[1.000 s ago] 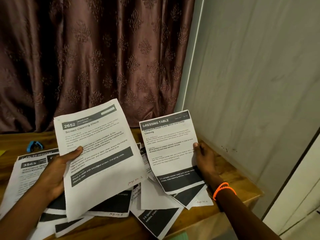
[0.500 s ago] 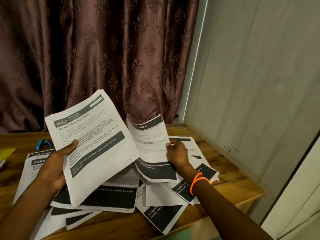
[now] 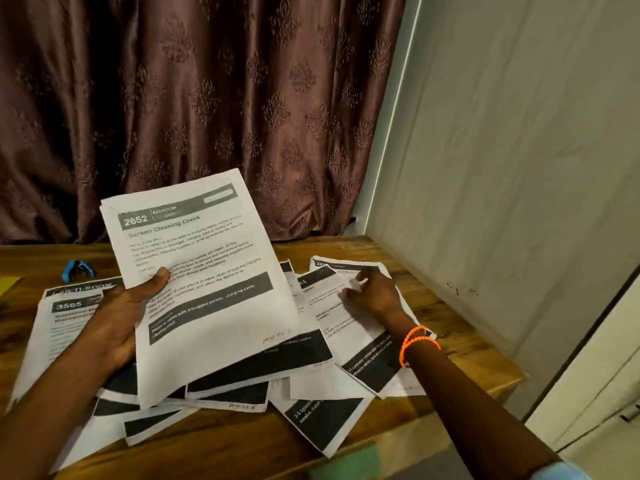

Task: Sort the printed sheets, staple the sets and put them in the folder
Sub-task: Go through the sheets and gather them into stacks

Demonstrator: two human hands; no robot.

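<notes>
My left hand [image 3: 119, 318] grips a sheet headed "2652 Screen Cleaning Check" [image 3: 207, 271] and holds it tilted up above the table, thumb on its face. Several more printed sheets [image 3: 311, 410] lie spread and overlapping on the wooden table [image 3: 450, 323]. My right hand [image 3: 375, 294], with orange bands at the wrist, rests on the sheets at the right with fingers spread over a page [image 3: 346, 268]; whether it pinches one I cannot tell. A blue stapler [image 3: 78, 270] lies at the back left.
A brown patterned curtain [image 3: 207, 98] hangs behind the table. A grey wall [image 3: 502, 168] closes off the right side. A yellow item [image 3: 7, 284] shows at the left edge, and a green thing [image 3: 346, 464] sits below the table's front edge.
My right hand has carried the "Dressing Table" sheet down and laid it on the right-hand pile. The left hand still holds its sheet up.
</notes>
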